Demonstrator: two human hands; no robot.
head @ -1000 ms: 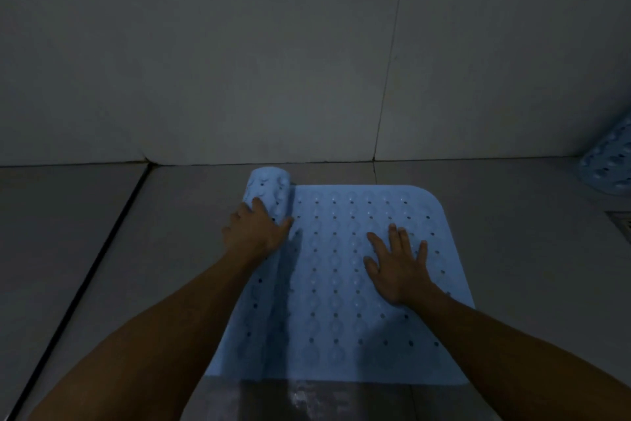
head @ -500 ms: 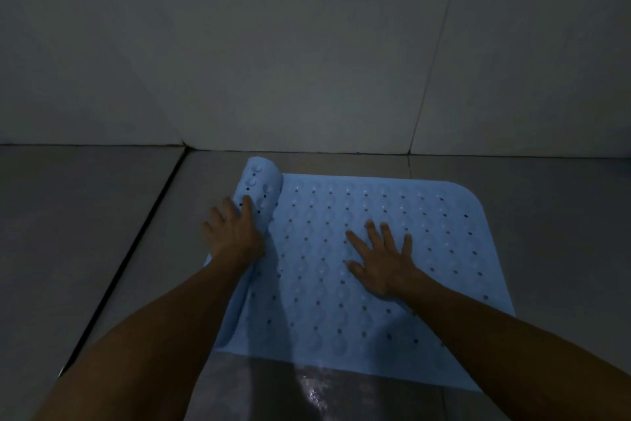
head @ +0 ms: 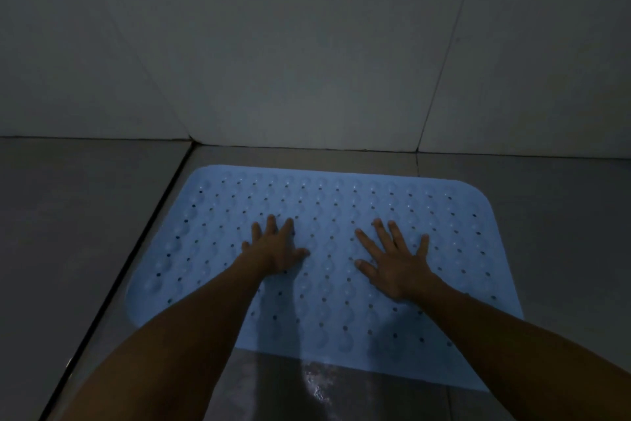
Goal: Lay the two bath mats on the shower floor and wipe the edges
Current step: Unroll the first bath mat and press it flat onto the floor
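The light blue bath mat (head: 341,216) lies spread flat on the shower floor (head: 85,216), its far edge running close along the foot of the tiled wall (head: 307,45) and its left edge just beside a dark grout line (head: 150,222) that crosses the floor on a slant. The mat's surface shows rows of raised bumps and small round holes, and its far corners are rounded. Both hands rest palm down on the middle of the mat. The left hand (head: 276,250) lies left of centre with its fingers (head: 271,224) straight and slightly spread, pointing toward the wall, the thumb turned inward toward the other hand. The right hand (head: 396,263) lies right of centre, its fingers (head: 397,234) also straight and fanned wider, flat against the bumps. Neither hand curls round or pinches any part of the mat; the mat lies under the fingers and extends past them on every side. The two bare forearms reach in from the bottom of the view. Just before the mat's near edge, the floor shows a wet, shiny patch (head: 317,390).
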